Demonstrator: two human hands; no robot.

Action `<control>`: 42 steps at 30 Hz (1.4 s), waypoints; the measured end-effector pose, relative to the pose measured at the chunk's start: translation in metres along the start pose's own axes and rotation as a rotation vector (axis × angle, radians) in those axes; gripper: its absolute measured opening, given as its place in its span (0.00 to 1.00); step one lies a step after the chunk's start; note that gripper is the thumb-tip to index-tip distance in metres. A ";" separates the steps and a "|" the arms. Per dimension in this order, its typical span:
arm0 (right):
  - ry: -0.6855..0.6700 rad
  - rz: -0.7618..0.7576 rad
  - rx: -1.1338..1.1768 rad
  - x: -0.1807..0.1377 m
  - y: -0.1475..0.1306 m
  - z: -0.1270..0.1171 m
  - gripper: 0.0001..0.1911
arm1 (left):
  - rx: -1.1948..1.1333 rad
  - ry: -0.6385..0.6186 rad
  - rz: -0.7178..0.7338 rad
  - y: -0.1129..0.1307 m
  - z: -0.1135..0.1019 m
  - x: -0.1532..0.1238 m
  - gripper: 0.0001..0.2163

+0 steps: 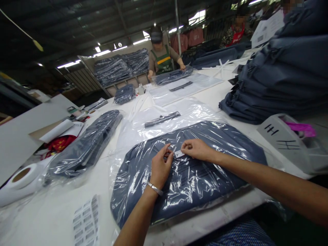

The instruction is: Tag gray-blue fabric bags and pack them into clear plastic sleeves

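Note:
A folded navy garment in a clear plastic bag lies on the white table right in front of me. Both my hands rest on top of it. My left hand, with a metal bracelet on the wrist, and my right hand pinch the two ends of a small white barcode sticker against the bag's upper middle. The fingers of both hands are closed in a pinch.
A sheet of barcode stickers lies near left, a white tape roll beyond it, another bagged garment at left. Empty bags lie ahead, stacked navy garments and a grey bin right. A person works opposite.

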State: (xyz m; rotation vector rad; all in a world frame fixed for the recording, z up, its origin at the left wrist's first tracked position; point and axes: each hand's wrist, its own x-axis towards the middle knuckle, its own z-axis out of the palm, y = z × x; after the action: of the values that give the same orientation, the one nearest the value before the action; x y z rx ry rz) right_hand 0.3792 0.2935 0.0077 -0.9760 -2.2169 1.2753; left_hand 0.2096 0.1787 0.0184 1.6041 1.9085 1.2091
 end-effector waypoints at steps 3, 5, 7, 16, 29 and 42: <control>0.024 -0.009 -0.040 0.001 0.002 0.002 0.09 | 0.051 -0.011 0.030 -0.001 0.000 0.000 0.18; 0.023 -0.015 -0.062 0.002 0.004 0.003 0.09 | 0.081 -0.021 0.042 -0.002 0.001 0.000 0.18; 0.016 -0.018 -0.078 0.003 0.005 0.004 0.09 | 0.100 -0.030 0.048 -0.003 0.002 0.000 0.19; 0.028 -0.037 -0.180 0.005 0.006 0.006 0.08 | 0.243 -0.080 0.095 -0.003 0.007 0.001 0.21; 0.010 0.001 -0.794 -0.002 -0.020 0.013 0.18 | 0.450 -0.161 0.103 -0.008 0.015 0.000 0.21; -0.383 0.466 0.426 -0.172 -0.021 0.022 0.31 | 0.483 -0.471 0.342 0.000 0.005 -0.018 0.28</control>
State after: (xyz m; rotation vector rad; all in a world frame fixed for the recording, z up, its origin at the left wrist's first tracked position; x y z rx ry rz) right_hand 0.4738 0.1470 0.0150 -1.1851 -1.8848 2.1947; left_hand 0.2187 0.1643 0.0117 2.2896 1.7312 0.4049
